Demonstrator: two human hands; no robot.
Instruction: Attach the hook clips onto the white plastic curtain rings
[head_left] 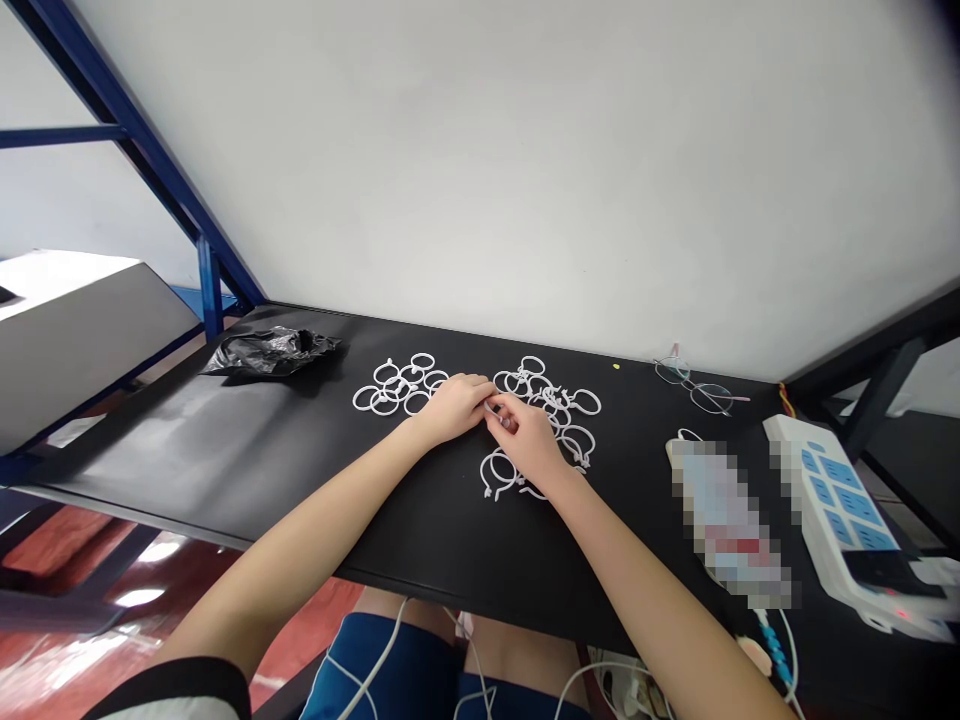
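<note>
Far left of the grip, a crumpled black plastic bag [270, 352] is seen lying on the black tabletop [225, 450], well apart from both hands. Just left of the grip, a left cluster of rings [401, 386] is laid flat, closed loops touching one another; its nearest rings are met by the knuckles of the left hand [454, 405], whose fingers are drawn together. At the grip itself, a white plastic ring [495, 409] is pinched between the fingertips of both hands; only a short stretch of it is shown, the rest being hidden by the fingers. From the right it is clamped by the right hand [529, 440], closed over it. Just behind and to the right of the grip, a right cluster of rings [559, 405] is spread, partly covered by that hand. Just below the grip, toward the person, two open rings [499, 472] are seen lying flat. Farther right, wire-framed eyeglasses [697, 385] are placed by the wall, and a white power strip [840, 510] is set at the far right, well apart from the grip.
</note>
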